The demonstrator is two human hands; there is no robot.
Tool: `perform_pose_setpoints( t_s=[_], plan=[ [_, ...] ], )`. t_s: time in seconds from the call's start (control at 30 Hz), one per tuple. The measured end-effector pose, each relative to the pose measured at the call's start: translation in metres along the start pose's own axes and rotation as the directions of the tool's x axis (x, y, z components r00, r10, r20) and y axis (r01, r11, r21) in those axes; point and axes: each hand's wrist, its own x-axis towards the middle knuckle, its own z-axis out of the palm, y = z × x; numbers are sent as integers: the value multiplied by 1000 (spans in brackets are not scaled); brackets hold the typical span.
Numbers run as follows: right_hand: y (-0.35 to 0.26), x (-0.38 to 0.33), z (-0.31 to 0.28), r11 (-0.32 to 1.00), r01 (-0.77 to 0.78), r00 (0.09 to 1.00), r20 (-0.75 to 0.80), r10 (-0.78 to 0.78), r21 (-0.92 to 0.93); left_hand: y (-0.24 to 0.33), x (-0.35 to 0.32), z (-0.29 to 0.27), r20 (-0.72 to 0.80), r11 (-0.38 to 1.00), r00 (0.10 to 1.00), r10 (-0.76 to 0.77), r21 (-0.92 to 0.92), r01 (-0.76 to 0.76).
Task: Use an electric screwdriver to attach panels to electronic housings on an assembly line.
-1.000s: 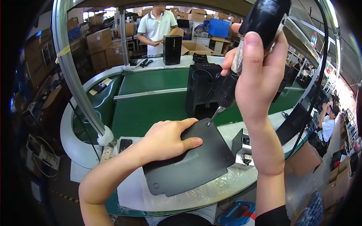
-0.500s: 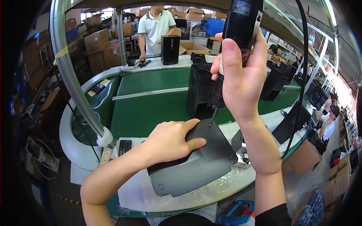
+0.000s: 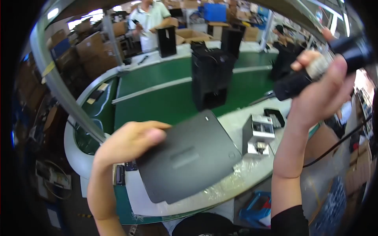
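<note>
A flat dark grey panel (image 3: 204, 157) lies at a slant on the workbench, a small bright spot showing near its far corner. My left hand (image 3: 128, 141) is at the panel's left edge, its thumb and forefinger stretched out and slightly blurred; its other fingers are hidden. Raised at the right, my right hand (image 3: 321, 96) grips a black power screwdriver (image 3: 293, 84), whose thin bit points left, clear of the panel. A cable trails from beneath that hand toward the lower right.
Beyond the panel, a black tower-shaped case (image 3: 212, 74) stands on the green conveyor (image 3: 157, 102). A silver-and-black boxy part (image 3: 258, 133) sits right of the panel. Across the line a person (image 3: 151, 19) stands beside another black case (image 3: 167, 41). A metal post (image 3: 65, 86) rises at left.
The screwdriver has lifted off the panel and swung up to the right, tilting over. My left hand has slid from the panel's middle to its left edge. The view has shifted.
</note>
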Motion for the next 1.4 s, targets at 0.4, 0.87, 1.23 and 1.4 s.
perform_pose_setpoints(
  t_s=[0.4, 0.87, 1.23, 1.4],
  plan=[
    [51, -209, -201, 776, -385, 923, -207, 324, -500, -186, -129, 32, -382, 397, 744, -548, -902, -171],
    [28, -213, -200, 770, -543, 830, -78, 552, -335, -20, -48, 115, -625, 945, 710, -325, -236, 225],
    [-35, -117, -126, 864, -481, 869, -215, 446, -152, -54, 80, 146, -19, 909, 914, -405, 98, 405],
    [-42, -120, -68, 830, -555, 828, -119, 547, -48, -70, 37, 125, -25, 944, 946, -323, 58, 324]
  ],
)
